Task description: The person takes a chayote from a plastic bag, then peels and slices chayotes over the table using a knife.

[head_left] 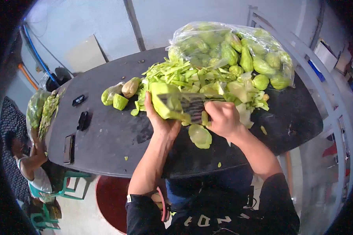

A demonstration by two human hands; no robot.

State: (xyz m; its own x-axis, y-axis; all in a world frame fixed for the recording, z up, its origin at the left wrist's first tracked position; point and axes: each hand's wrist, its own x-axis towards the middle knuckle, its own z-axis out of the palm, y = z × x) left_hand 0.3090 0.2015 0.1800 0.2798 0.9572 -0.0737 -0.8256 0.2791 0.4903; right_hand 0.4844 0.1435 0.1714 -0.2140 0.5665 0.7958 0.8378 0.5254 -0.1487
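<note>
Now slicing a chayote (pixel 166 102) w/ a knife (pixel 188 102) mid-table.
Left hand (pixel 159 119) is gripping the chayote; right hand (pixel 222 117) is closing round the knife handle, w/ peel pile (pixel 184 74) just beyond & bagged chayotes (pixel 239 51) far right.

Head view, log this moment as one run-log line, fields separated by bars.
left hand: holds green chayote | right hand: grips knife, blade on chayote | surface: dark table | nearby: peel pile, bagged chayotes

Bench (pixel 106 137) at frame centre. Bag of chayotes (pixel 231 51) at upper right on the bench; heap of peelings (pixel 184 76) just left of it; loose chayote pieces (pixel 119 96) further left; seated person (pixel 27 160) at lower left.
</note>
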